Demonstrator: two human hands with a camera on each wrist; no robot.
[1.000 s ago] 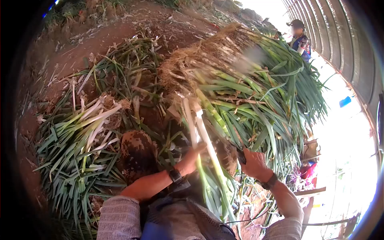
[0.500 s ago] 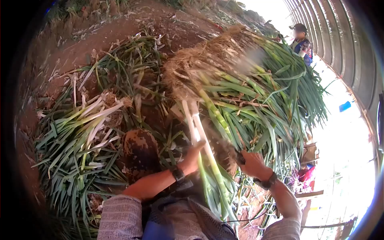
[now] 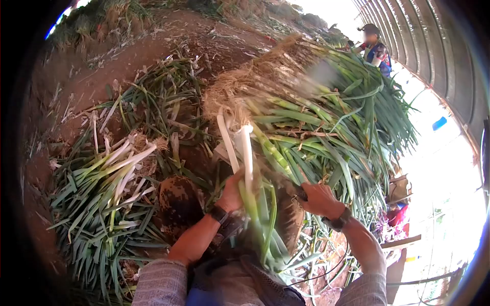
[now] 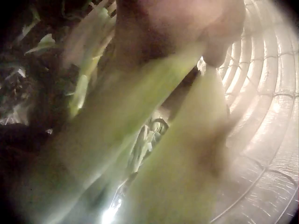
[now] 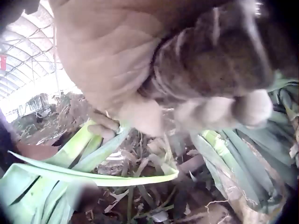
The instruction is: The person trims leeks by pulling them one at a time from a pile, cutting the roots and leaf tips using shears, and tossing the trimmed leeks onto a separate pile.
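In the head view the left hand (image 3: pixel 231 195) grips long green onion stalks (image 3: pixel 247 158), their white ends pointing away and green leaves hanging toward the lap. The right hand (image 3: pixel 321 200) is curled round a dark handle (image 3: pixel 301 193), just right of the stalks; its blade is blurred. The right wrist view shows the fingers of the right hand (image 5: pixel 140 93) wrapped round the thick dark handle (image 5: pixel 210 56), with green leaves (image 5: pixel 70 172) below. In the left wrist view, blurred stalks (image 4: pixel 177 154) run down from the left hand (image 4: pixel 177 28).
A large heap of rooted onions (image 3: pixel 326 112) lies ahead and right. White-stemmed onions (image 3: pixel 109 178) are piled at the left, with loose leaves (image 3: pixel 163 92) behind. A boot (image 3: pixel 178 204) stands between. Another person (image 3: pixel 376 51) is at the back right, near the ribbed wall (image 3: pixel 429 46).
The left hand has moved slightly away from the body and left with the stalks, whose white ends have swung left and spread. The right hand has shifted slightly, still gripping the handle.
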